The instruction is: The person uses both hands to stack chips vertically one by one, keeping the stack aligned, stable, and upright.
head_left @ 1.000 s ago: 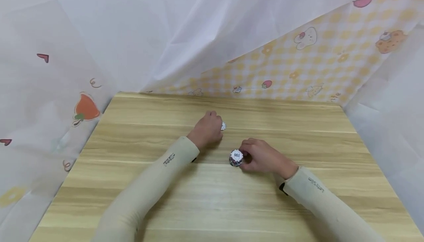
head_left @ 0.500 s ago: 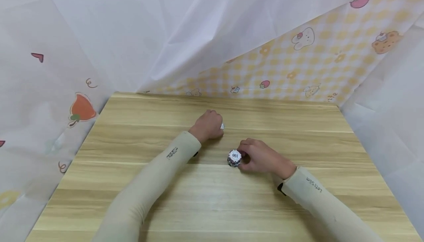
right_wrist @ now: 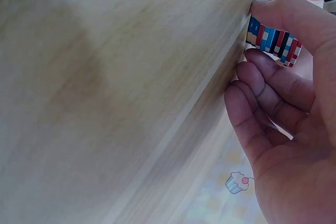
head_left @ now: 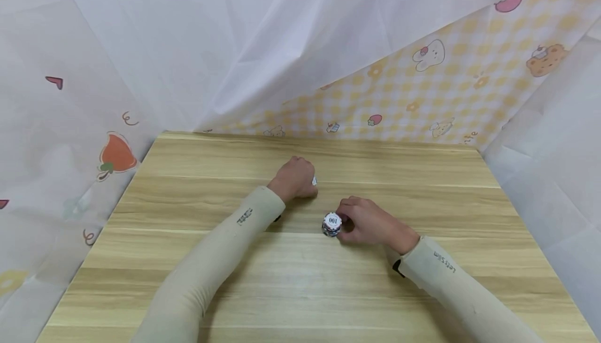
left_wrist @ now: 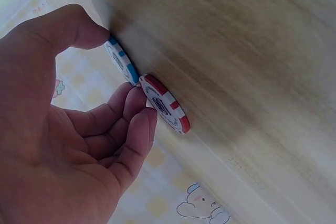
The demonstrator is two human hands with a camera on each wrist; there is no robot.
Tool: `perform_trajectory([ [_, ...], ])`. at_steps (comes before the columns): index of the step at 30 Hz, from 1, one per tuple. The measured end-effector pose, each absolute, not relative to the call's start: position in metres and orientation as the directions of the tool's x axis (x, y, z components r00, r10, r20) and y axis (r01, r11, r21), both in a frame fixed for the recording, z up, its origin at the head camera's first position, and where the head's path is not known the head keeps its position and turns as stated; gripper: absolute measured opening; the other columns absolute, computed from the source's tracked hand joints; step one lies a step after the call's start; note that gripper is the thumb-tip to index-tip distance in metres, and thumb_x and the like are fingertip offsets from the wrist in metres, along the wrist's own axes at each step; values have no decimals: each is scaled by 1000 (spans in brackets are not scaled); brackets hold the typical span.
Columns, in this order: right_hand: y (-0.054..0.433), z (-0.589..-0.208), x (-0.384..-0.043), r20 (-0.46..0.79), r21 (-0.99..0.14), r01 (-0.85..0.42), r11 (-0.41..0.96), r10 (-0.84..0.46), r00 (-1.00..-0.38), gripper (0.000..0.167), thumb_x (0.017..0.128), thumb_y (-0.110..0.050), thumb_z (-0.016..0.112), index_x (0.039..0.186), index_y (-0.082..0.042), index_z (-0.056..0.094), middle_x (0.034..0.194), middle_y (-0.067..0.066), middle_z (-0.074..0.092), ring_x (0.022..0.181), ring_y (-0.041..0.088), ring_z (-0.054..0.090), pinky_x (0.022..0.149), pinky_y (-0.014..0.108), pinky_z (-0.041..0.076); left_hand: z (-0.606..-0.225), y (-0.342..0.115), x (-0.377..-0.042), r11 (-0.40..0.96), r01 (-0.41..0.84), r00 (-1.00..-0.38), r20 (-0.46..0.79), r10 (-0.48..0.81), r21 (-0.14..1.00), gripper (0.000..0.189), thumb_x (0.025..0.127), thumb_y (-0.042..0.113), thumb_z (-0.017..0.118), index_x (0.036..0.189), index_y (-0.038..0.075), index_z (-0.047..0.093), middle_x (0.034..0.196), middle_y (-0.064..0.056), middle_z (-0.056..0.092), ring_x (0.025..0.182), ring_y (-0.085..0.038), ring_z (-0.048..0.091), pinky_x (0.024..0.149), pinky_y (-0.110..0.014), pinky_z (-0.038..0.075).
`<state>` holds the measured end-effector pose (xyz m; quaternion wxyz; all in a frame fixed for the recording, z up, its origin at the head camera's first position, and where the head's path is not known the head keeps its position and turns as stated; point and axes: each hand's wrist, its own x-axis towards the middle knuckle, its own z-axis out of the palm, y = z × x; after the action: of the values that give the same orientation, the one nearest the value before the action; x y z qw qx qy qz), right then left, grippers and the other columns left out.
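Note:
My left hand [head_left: 295,179] is low over the far middle of the table. In the left wrist view, its thumb and fingertips pinch a blue-and-white poker chip [left_wrist: 122,62] lying on the wood by opposite edges. A red-and-white poker chip [left_wrist: 165,103] lies right beside it, at the fingertips. Nearer and to the right, my right hand [head_left: 371,221] holds a stack of poker chips [head_left: 332,223] from its right side, thumb and index finger around it. The top chip reads 100. Blue, red, black and white edges show along the stack [right_wrist: 274,38] in the right wrist view.
The wood-grain table [head_left: 300,291] reaches back to a yellow checked cloth [head_left: 399,103] with cartoon prints. White sheeting [head_left: 70,30] hangs at the back and left, and more white sheeting stands along the right side.
My left hand has shifted slightly, so less of the chip shows past its fingers in the head view. My right hand stays at the stack. The head view has moved a little.

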<state>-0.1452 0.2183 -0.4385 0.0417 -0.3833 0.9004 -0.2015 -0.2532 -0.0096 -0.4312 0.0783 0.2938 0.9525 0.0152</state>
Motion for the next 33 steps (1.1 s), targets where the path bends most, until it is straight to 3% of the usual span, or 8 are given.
perform_trajectory([
  [7, 219, -442, -145, 95, -385, -683, 621, -709, -698, 27, 84, -17, 91, 104, -7, 76, 92, -8, 62, 83, 9, 54, 72, 27, 50, -432, -13, -247, 830, 550, -821, -124, 557, 89, 34, 93, 35, 79, 76, 12, 60, 103, -13, 70, 109, -33, 66, 98, -43, 57],
  [13, 219, -443, -145, 93, -380, -678, 629, -704, -704, 29, 84, -19, 92, 105, -7, 77, 92, -8, 63, 83, 8, 54, 72, 26, 50, -433, -16, -242, 821, 566, -814, -109, 571, 78, 29, 93, 33, 76, 82, 10, 63, 102, -14, 70, 106, -32, 66, 101, -43, 56],
  [22, 220, -443, -145, 104, -383, -685, 619, -708, -698, 27, 84, -18, 91, 105, -7, 77, 92, -7, 63, 83, 9, 54, 71, 26, 49, -428, -25, -230, 812, 574, -806, -106, 583, 108, 37, 93, 31, 74, 108, -3, 68, 109, -18, 70, 109, -33, 66, 104, -44, 54],
  [27, 221, -443, -144, 105, -383, -685, 619, -708, -698, 27, 85, -18, 90, 106, -7, 77, 93, -8, 63, 83, 9, 55, 71, 26, 50, -428, -29, -224, 780, 619, -778, -61, 625, 90, 36, 92, 31, 73, 103, -3, 68, 103, -17, 71, 103, -32, 67, 107, -43, 51],
  [33, 220, -442, -144, 110, -388, -686, 615, -708, -697, 27, 84, -18, 90, 105, -7, 77, 92, -7, 63, 83, 9, 55, 71, 26, 50, -425, -33, -211, 752, 653, -753, -22, 657, 90, 32, 92, 30, 74, 96, 0, 66, 96, -14, 69, 94, -29, 66, 99, -41, 54],
])
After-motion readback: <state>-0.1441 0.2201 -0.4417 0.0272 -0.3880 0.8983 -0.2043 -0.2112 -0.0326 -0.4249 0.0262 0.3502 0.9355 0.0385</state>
